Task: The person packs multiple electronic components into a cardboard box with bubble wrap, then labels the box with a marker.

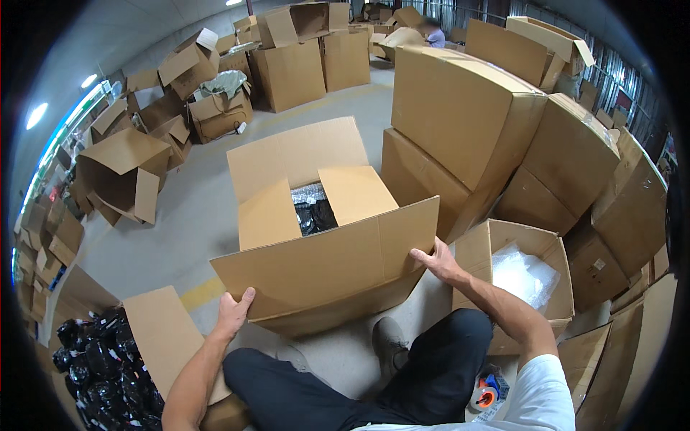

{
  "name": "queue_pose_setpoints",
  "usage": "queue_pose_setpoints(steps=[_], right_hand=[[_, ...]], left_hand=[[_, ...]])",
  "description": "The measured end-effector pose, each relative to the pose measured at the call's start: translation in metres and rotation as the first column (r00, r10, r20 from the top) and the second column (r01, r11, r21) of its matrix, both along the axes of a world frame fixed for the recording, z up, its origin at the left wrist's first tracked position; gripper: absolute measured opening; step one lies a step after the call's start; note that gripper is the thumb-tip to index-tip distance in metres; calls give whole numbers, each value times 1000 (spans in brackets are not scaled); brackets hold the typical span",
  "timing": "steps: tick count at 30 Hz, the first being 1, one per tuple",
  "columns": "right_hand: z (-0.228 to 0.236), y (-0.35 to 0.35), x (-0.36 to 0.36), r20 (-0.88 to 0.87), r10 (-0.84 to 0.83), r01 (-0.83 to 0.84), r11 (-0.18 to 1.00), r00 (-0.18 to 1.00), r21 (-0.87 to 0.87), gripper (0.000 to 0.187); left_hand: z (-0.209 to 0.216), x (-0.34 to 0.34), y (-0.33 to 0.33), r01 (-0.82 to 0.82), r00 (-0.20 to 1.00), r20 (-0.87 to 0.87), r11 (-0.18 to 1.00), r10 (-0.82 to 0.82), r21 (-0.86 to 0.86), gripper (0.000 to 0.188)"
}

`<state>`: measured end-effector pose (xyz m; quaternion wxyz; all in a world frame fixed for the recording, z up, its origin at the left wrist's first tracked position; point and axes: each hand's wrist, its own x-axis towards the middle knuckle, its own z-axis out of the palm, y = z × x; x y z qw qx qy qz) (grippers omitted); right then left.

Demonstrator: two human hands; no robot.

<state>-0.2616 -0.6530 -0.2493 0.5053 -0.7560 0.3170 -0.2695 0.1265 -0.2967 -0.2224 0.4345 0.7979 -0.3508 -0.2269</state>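
Note:
A large cardboard box (330, 327) stands on the floor before my knees, its top partly open. Its near flap (323, 266) leans up toward me, while the far flap (302, 154) stands raised behind. Between the two side flaps, black plastic-wrapped items (315, 215) and some bubble wrap (309, 192) show inside. My left hand (233, 312) grips the near flap's left end, thumb on its face. At the right end, my right hand (437, 261) holds the same flap with its thumb on the front. The fingers of both hands are partly hidden.
An open box of black wrapped items (100, 359) sits at lower left. To the right is a box with bubble wrap (521, 276); a tape dispenser (489, 394) lies near my right leg. Tall stacked boxes (460, 115) stand at right. Far back, a person (435, 34) is visible.

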Motion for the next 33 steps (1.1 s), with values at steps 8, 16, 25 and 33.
queue_pose_setpoints(steps=[8,16,25,33], right_hand=[[27,24,21,-139,-283,103,695,949,-712,106],[4,22,94,-522,13,-419,613,853,-669,88],[-5,12,228,-374,78,-337,630,924,-700,87],[-8,-13,291,-241,96,-243,654,966,-716,81]], left_hand=[[-32,-16,-26,-222,784,486,905,387,-362,75],[-46,-19,-58,137,621,751,974,-227,181,67],[-40,5,-155,138,675,683,957,-278,254,79],[-46,18,-196,103,681,679,954,-274,281,82]])
